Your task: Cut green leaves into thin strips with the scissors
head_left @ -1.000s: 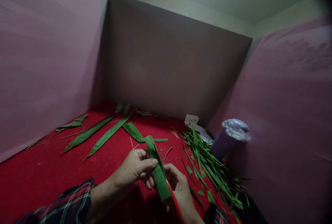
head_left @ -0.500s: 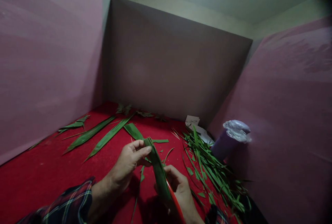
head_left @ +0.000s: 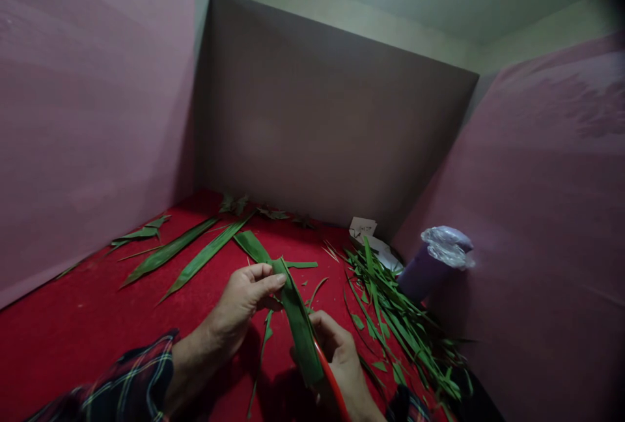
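A long green leaf strip (head_left: 299,327), apparently folded or layered, slants between my hands over the red cloth (head_left: 88,337). My left hand (head_left: 247,298) pinches its upper end between thumb and fingers. Lower down, my right hand (head_left: 339,357) is closed at the strip's right edge, with some fingers hidden behind the leaf. A narrow red object (head_left: 331,376), perhaps a tool handle, runs along that edge against my right hand. Its kind and far end cannot be made out. Just beyond my left hand lies another broad leaf piece (head_left: 251,246).
Two long leaves (head_left: 208,256) and a folded leaf piece (head_left: 141,233) lie at the left. On the right is a heap of leaf strips (head_left: 395,318), beside a purple cylinder (head_left: 422,272) topped with clear plastic. A white card (head_left: 362,226) stands behind. Panels enclose the cloth.
The leaf strip has turned slightly, so more of its flat face shows. Both hands keep almost the same place and grip.
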`<control>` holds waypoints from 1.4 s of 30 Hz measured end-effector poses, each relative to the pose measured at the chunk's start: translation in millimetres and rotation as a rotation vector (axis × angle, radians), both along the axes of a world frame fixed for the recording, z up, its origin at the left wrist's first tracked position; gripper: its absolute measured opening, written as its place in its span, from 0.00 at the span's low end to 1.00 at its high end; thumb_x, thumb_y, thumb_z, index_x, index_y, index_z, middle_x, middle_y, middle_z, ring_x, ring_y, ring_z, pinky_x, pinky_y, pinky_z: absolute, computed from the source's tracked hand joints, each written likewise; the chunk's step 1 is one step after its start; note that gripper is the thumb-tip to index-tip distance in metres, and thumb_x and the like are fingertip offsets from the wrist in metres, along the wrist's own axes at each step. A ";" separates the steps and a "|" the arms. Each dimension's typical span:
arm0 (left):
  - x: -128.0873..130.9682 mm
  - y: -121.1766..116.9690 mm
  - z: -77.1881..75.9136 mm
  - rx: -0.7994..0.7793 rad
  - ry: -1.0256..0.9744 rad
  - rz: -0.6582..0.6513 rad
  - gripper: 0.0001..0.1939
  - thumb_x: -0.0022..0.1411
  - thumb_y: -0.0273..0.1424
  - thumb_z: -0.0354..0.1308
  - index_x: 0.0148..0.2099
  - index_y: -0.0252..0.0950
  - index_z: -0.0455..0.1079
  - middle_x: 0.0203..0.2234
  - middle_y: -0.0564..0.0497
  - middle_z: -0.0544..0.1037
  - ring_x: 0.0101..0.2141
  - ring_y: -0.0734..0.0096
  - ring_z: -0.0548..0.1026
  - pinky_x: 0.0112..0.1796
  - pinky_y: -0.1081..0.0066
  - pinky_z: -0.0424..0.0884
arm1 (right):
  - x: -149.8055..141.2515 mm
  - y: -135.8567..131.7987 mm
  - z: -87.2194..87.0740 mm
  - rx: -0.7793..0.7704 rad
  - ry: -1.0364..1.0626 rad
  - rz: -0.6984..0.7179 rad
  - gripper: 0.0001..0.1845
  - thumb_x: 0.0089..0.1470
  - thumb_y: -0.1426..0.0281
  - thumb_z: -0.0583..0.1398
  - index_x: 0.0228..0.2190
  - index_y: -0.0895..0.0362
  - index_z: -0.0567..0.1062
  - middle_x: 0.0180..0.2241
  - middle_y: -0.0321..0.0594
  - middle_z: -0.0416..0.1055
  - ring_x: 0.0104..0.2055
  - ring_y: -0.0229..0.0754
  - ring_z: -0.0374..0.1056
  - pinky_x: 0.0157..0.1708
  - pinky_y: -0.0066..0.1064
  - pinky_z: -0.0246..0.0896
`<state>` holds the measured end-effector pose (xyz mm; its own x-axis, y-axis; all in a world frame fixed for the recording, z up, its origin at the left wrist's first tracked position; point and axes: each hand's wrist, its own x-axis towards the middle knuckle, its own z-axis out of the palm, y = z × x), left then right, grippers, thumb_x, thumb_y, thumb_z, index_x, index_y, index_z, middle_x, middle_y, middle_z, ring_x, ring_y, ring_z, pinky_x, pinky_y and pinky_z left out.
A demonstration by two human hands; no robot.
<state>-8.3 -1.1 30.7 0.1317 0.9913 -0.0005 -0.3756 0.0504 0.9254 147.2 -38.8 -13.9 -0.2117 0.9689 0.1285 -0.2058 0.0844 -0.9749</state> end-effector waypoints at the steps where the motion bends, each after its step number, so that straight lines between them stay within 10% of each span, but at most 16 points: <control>1: -0.2 0.4 -0.2 0.000 0.002 -0.003 0.08 0.47 0.32 0.63 0.26 0.31 0.71 0.20 0.51 0.76 0.22 0.71 0.73 0.26 0.71 0.68 | -0.1 -0.4 1.1 -0.008 -0.007 0.004 0.14 0.34 0.74 0.69 0.23 0.58 0.69 0.18 0.27 0.59 0.20 0.30 0.52 0.18 0.20 0.46; 31: -9.6 11.2 -1.5 0.033 0.035 -0.092 0.08 0.45 0.31 0.64 0.25 0.31 0.70 0.17 0.52 0.75 0.20 0.74 0.72 0.26 0.74 0.68 | 0.1 -3.1 1.3 -0.003 0.076 0.067 0.16 0.36 0.76 0.69 0.30 0.56 0.71 0.24 0.30 0.67 0.23 0.31 0.59 0.23 0.21 0.54; 42: -10.0 12.3 -0.2 0.029 0.010 -0.105 0.09 0.46 0.31 0.64 0.24 0.31 0.69 0.17 0.51 0.76 0.19 0.74 0.72 0.24 0.74 0.69 | 2.9 -8.0 7.0 0.175 -0.061 0.044 0.20 0.47 0.60 0.62 0.41 0.54 0.71 0.21 0.32 0.64 0.18 0.33 0.56 0.18 0.24 0.55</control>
<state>-18.3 11.2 30.5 0.2350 0.9716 0.0265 -0.3607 0.0619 0.9306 150.1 -46.8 -6.9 -0.2659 0.9223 0.2803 -0.1544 0.2463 -0.9568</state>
